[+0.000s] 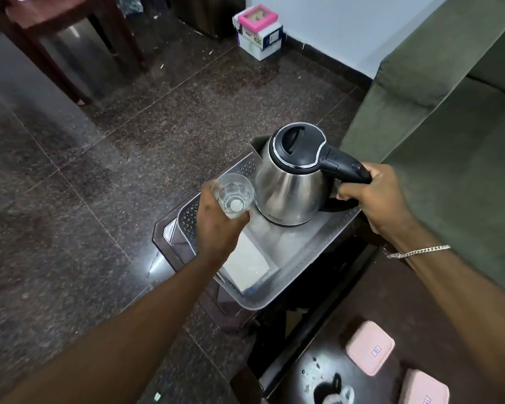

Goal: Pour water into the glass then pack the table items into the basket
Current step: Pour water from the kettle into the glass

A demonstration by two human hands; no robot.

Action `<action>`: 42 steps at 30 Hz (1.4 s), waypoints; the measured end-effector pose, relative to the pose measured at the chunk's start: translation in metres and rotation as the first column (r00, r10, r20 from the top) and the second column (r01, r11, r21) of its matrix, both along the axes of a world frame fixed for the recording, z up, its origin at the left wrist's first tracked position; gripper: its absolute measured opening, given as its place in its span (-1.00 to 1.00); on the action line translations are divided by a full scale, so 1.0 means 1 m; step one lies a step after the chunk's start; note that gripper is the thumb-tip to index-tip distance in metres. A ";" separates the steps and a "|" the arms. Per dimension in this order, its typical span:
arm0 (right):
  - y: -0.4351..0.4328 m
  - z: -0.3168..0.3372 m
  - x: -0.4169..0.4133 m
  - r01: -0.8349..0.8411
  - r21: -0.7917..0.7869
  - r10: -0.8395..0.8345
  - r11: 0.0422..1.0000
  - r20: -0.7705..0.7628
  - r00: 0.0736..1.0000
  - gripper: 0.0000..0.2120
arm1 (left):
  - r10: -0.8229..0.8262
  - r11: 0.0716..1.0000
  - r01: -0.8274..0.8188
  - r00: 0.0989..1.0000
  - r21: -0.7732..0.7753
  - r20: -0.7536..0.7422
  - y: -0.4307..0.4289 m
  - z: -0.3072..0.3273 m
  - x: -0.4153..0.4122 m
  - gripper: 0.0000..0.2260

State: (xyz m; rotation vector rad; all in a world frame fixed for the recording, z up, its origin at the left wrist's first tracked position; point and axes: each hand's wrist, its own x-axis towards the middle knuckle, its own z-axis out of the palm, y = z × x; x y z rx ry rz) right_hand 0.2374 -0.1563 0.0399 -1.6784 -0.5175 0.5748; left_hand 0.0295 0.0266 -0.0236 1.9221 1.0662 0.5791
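Packing now, by the look of it: two pink boxes wait nearest on the dark table. Farther out, left hand wraps the glass, right hand clamps the kettle handle, both over the basket. Next: set them down steadily.

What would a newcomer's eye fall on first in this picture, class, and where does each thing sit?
First, the shiny steel kettle at the centre, upright in the far end of the clear plastic basket, its black handle gripped by the right hand. Next, the glass just left of it, held over the basket by the left hand. A white folded item lies in the basket's near end.
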 end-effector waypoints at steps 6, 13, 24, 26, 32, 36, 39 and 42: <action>-0.030 0.061 -0.011 0.045 0.063 -0.048 0.997 0.045 0.998 -0.74 | -0.118 0.990 0.117 0.993 0.073 0.015 -0.022 0.050 -0.030 -0.28; -0.152 0.141 -0.020 0.154 0.074 -0.164 0.985 0.150 0.975 -0.76 | -0.325 0.944 0.327 0.944 -0.031 0.063 -0.121 0.101 -0.049 -0.21; -0.418 0.165 -0.054 0.318 -0.257 -0.261 0.913 0.232 0.937 -0.67 | -0.657 0.694 0.669 0.739 -0.264 0.145 -0.377 0.038 -0.053 -0.30; -0.453 0.162 -0.058 0.324 -0.350 -0.243 0.879 0.256 0.936 -0.66 | -0.689 0.671 0.686 0.717 -0.282 0.105 -0.412 0.020 -0.051 -0.27; -0.531 0.157 -0.068 0.231 -0.556 -0.042 0.799 0.332 0.942 -0.83 | -0.731 0.630 0.694 0.682 -0.349 0.036 -0.488 -0.027 -0.044 -0.25; -0.551 0.154 -0.074 0.146 -0.692 0.191 0.707 0.385 0.903 -0.74 | -0.738 0.634 0.686 0.675 -0.356 -0.014 -0.512 -0.046 -0.044 -0.25; -0.556 0.146 -0.078 0.134 -0.787 0.354 0.602 0.414 0.839 -0.65 | -0.741 0.641 0.685 0.670 -0.347 -0.047 -0.520 -0.053 -0.042 -0.26; -0.557 0.139 -0.084 0.123 -0.854 0.474 0.505 0.394 0.788 -0.60 | -0.743 0.646 0.687 0.665 -0.332 -0.070 -0.526 -0.054 -0.039 -0.28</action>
